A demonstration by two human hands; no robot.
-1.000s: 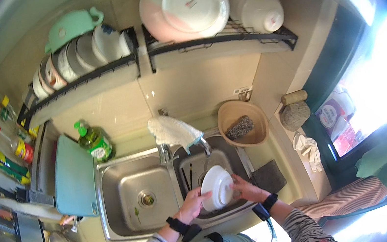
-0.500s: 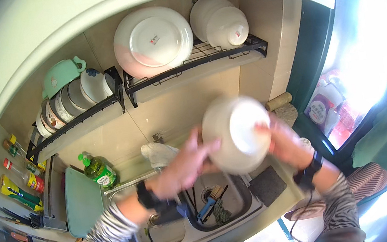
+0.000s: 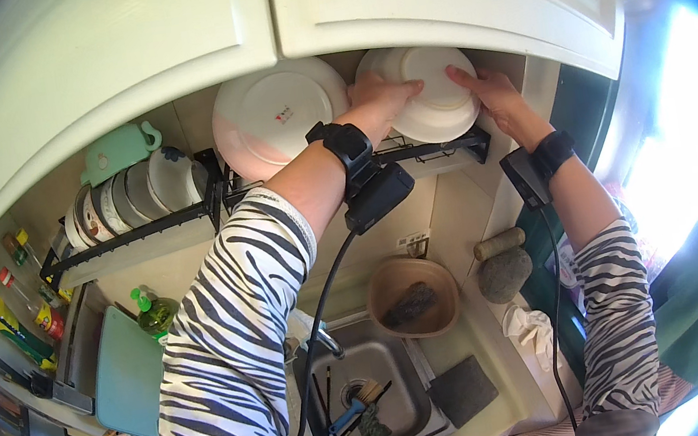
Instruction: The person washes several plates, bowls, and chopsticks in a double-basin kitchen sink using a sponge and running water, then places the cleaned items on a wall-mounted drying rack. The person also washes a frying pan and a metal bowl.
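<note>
We seem to be racking a white dish, left hand and right hand pinching its sides; next calls for settling it squarely on the rack.

Plate left of bowl, basin right of faucet, brush in sink

I can see a black wire shelf just below the fingers, with a large pink-and-white plate standing on it to their left. Farther left, a black rack bears a row of bowls. Well below the fingers, the bench carries a brown basin and a dark mat.
</note>
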